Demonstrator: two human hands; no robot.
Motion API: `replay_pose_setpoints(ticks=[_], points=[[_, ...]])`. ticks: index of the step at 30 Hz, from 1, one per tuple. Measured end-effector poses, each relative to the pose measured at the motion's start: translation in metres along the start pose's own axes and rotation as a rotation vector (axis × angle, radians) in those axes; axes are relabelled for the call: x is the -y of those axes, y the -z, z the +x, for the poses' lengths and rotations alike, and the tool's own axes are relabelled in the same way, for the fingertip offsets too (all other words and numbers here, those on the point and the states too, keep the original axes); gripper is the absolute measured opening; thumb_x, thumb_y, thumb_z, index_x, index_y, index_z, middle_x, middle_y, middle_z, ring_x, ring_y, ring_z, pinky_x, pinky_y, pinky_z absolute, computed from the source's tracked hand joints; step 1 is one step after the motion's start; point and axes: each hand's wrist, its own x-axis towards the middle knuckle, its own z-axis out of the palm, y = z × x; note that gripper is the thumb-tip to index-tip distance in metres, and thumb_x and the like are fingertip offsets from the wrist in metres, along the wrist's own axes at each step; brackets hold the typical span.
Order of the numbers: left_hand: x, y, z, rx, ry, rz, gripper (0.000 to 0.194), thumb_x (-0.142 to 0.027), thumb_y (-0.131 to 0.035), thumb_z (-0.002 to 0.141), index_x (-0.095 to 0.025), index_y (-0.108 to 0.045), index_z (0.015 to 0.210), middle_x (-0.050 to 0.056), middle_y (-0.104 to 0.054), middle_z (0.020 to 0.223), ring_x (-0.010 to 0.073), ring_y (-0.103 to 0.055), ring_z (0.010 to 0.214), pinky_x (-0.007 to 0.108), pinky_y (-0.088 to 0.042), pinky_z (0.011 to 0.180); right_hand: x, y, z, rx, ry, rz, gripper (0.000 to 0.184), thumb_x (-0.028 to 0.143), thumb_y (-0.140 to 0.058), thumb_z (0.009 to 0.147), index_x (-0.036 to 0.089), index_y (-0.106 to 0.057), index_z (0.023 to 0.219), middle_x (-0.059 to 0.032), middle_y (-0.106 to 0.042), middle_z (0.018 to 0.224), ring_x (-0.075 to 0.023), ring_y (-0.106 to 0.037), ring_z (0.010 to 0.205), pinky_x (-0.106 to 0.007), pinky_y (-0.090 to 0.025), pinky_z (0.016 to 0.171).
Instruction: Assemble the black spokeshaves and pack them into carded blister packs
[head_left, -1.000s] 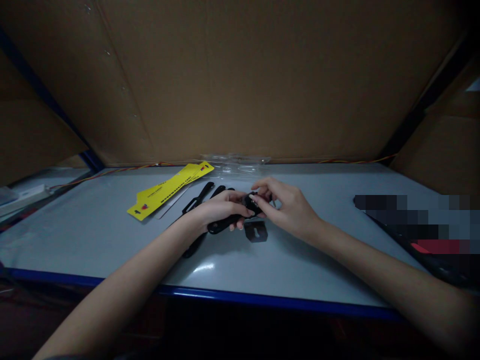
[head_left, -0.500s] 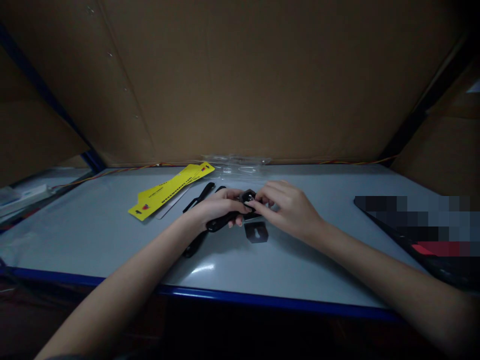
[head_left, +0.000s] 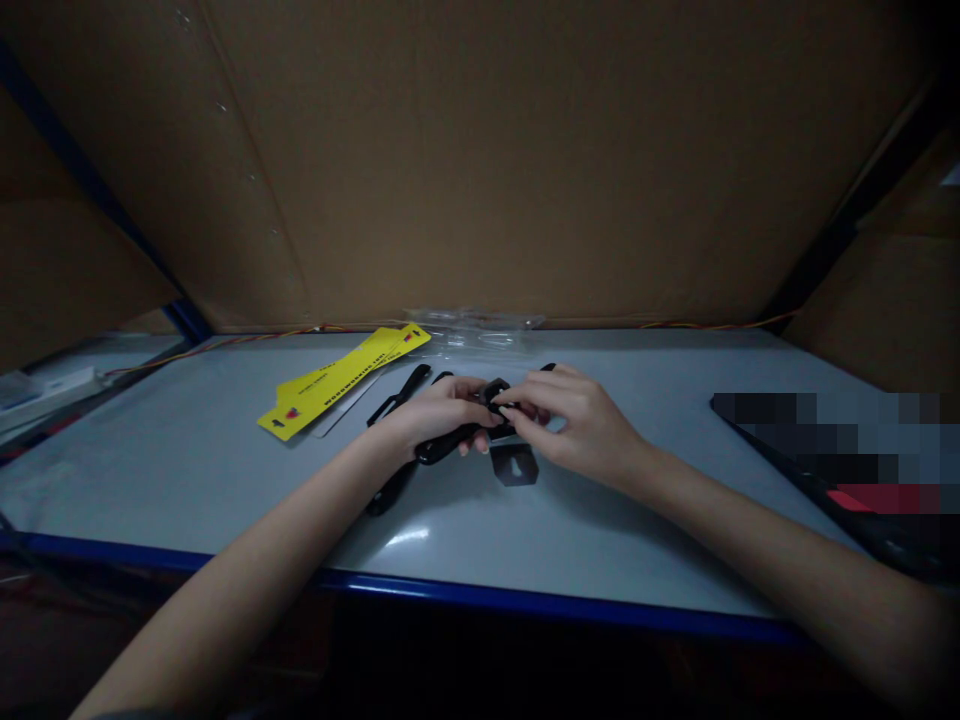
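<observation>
Grey tabletop (head_left: pixel 600 540), yellow cards (head_left: pixel 345 380) at its left-centre, black tools (head_left: pixel 401 395) just beside them. Black handled tool (head_left: pixel 450 440) held over the middle: left hand (head_left: pixel 442 415) wrapped round it, right hand (head_left: pixel 577 415) pinching at its head with thumb and fingers. Small dark slotted plate (head_left: pixel 514 466) lies just nearside of the hands.

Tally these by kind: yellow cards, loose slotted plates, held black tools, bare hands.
Yellow cards: 2
Slotted plate: 1
Black tool, held: 1
Bare hands, left hand and right hand: 2
Total: 6
</observation>
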Motion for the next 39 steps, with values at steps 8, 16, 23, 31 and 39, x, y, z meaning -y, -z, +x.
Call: replay_pose_setpoints(ticks=[8,16,23,31,39], points=[[-0.0053,-0.0023,-0.0030,-0.028,0.015,0.003,0.013,-0.007,-0.058,0.072,-0.013,-0.057,0.083,-0.006,-0.058,0.053,0.0055,-0.049,0.036,0.016,-0.032,0.036,-0.0035,0.0064,0.0012,-0.021,-0.005,-0.164,0.015,0.019,-0.050,0.082,0.017,-0.064,0.076,-0.0020,-0.064,0.066,-0.0142,-0.053,0.059,-0.031,-0.030,0.063],[-0.0060,-0.0018,-0.0034,-0.048,0.022,0.014,0.011,-0.007,-0.057,0.073,-0.014,-0.056,0.082,-0.007,-0.057,0.048,0.0048,-0.047,0.033,0.015,-0.034,0.036,-0.0014,0.0047,0.0000,0.009,0.028,-0.051,0.018,0.020,-0.049,0.084,0.018,-0.067,0.087,-0.0029,-0.069,0.075,-0.0150,-0.057,0.066,-0.030,-0.031,0.063],[-0.0048,-0.0001,-0.0021,-0.049,0.009,0.002,0.015,-0.006,-0.059,0.072,-0.013,-0.059,0.085,-0.006,-0.057,0.051,0.0055,-0.049,0.036,0.015,-0.034,0.036,-0.0032,0.0047,-0.0003,0.026,-0.019,-0.087,0.019,0.018,-0.047,0.085,0.016,-0.066,0.080,-0.0034,-0.069,0.074,-0.0157,-0.059,0.065,-0.031,-0.031,0.063],[-0.0067,-0.0010,-0.0034,-0.048,0.011,0.024,0.014,-0.004,-0.055,0.076,-0.013,-0.058,0.086,-0.008,-0.056,0.048,0.0045,-0.047,0.034,0.014,-0.034,0.036,-0.0023,0.0058,0.0000,0.026,-0.028,-0.090,0.020,0.019,-0.047,0.087,0.017,-0.067,0.089,-0.0042,-0.071,0.084,-0.0165,-0.061,0.073,-0.031,-0.031,0.065],[-0.0039,0.0011,-0.0019,-0.067,0.018,0.013,0.012,-0.006,-0.057,0.074,-0.013,-0.057,0.083,-0.007,-0.057,0.050,0.0044,-0.047,0.034,0.014,-0.034,0.035,0.0010,0.0037,-0.0001,0.080,-0.051,-0.015,0.021,0.020,-0.046,0.088,0.017,-0.067,0.089,-0.0027,-0.071,0.081,-0.0147,-0.061,0.072,-0.029,-0.031,0.065]])
